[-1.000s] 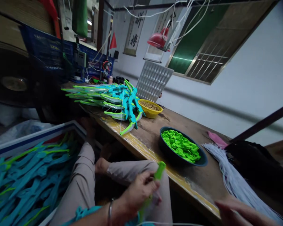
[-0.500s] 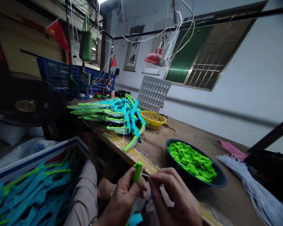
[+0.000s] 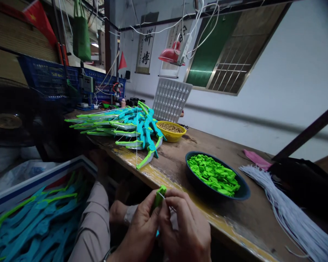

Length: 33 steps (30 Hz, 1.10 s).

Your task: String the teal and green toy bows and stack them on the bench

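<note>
Both hands work over my lap at the table's near edge. My left hand [image 3: 138, 233] is closed round a green and blue plastic toy bow [image 3: 159, 192], whose green tip sticks up between the two hands. My right hand [image 3: 187, 227] pinches a thin white string [image 3: 161, 196] at that tip. Most of the bow is hidden behind my hands.
A pile of strung bows [image 3: 125, 125] lies on the wooden table [image 3: 235, 214]. Beside it stand a yellow bowl [image 3: 171, 131] and a dark bowl of green parts [image 3: 214, 174]. White strings [image 3: 287, 214] lie at right. A bin of unstrung bows [image 3: 35, 218] sits at left.
My right hand came in from the table edge at right to meet the left at the bow's green tip. Both hands have drawn closer together round it.
</note>
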### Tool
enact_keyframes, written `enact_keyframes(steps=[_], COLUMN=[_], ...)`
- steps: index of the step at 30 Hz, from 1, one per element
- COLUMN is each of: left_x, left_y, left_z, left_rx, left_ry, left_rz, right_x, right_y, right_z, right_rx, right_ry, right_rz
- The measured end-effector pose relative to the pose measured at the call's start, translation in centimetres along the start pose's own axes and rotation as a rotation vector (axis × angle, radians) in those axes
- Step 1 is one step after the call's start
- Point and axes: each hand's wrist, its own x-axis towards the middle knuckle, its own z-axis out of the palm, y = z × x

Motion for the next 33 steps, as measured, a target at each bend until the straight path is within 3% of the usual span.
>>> enact_keyframes(steps=[5,9,18,21,24,26,31,33], left_x=[-0.2,0.0,0.6,0.6,0.6,0.7,1.1,1.2], left_y=[-0.2,-0.6,-1.8,-1.8,-2.1,-2.5,-2.9,-2.5], left_z=[0.2,0.2,-0.4,-0.1,0.3,0.4,1.3,1.8], left_rx=[0.039,0.083,0.227,0.063,-0.295,-0.432,-0.504,-0.563], left_ry=[0.001,-0.076,-0.115,-0.156,-0.153,-0.098,0.104,0.125], left_rz=[-0.002,0.016,0.096,0.078,-0.033,-0.085,-0.104,-0.155], right_x=[0.0,-0.1,-1.5,-1.7,-1.7,-1.8,-2.3,-2.4], right_y=[-0.1,-0.2,1.7,2.3,2.6,2.7,2.8,2.7], right_z=[-0.2,-0.3,-0.2,-0.4,-0.7,-0.9,-0.9,-0.9], right_rx=[-0.010,-0.011,-0.003,0.036,0.099,0.106,0.037,0.027], right_ry=[-0.006,-0.014,-0.053,-0.105,-0.145,-0.158,-0.138,-0.134], right_rz=[0.001,0.032,0.276,0.290,0.278,0.246,0.165,0.139])
